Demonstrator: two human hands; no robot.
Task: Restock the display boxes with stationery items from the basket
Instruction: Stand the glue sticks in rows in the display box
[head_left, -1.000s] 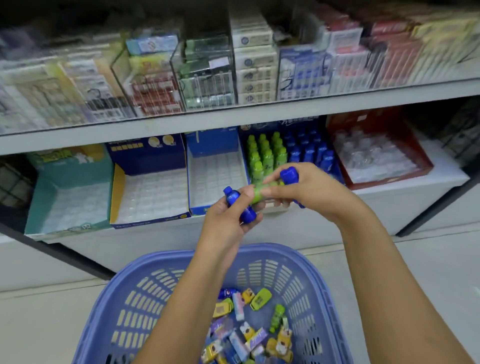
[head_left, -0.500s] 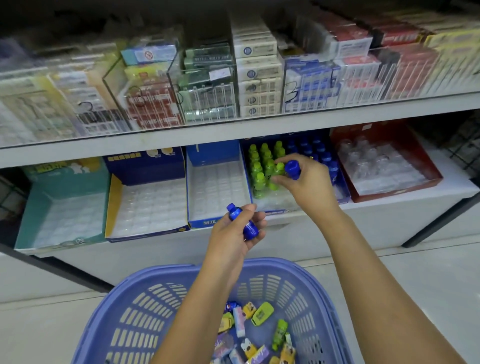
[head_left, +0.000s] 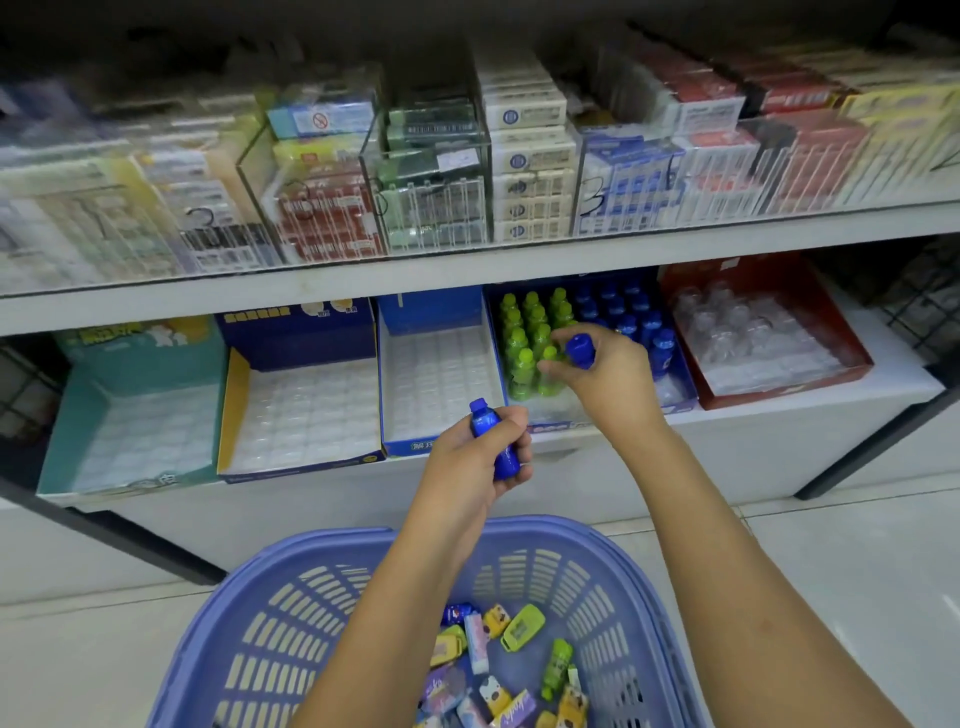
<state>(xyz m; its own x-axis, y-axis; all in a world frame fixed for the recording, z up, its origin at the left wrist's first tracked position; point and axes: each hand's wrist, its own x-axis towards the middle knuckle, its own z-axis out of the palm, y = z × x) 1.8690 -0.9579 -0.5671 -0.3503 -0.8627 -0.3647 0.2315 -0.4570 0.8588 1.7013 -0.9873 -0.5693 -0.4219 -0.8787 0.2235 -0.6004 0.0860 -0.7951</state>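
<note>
Blue plastic is in both hands. The left hand (head_left: 467, 462) is curled round a blue bottle (head_left: 492, 441), held neck-up just in front of the bottle box (head_left: 681, 401), likely as the next one to go in. The right hand (head_left: 605, 376) is over that box, pinching a second blue bottle (head_left: 580, 351) between thumb and forefinger. Its lower fingers reach the nearest green bottle (head_left: 546, 366). Blur makes this hard to read, but they seem to be steadying it in its slot. One bottle per hand would save trips to the basket.

Inside the bottle box, green bottles (head_left: 524, 332) stand in rows on the left half and blue bottles (head_left: 631, 317) on the right, so the colours sit apart. The blue ones in hand probably belong at the right front.

Left of the bottle box stand a blue box (head_left: 431, 312), then a yellow-sided box (head_left: 235, 405), then a teal box (head_left: 78, 410), each showing a white pocketed liner. Right of it, a red box (head_left: 860, 366) holds a clear liner. Below and in front of it, the basket (head_left: 311, 587) holds a loose heap of small stationery (head_left: 480, 639), among it one stray green bottle (head_left: 557, 659). Above it, the upper shelf (head_left: 467, 267) carries clear cases of packets.
</note>
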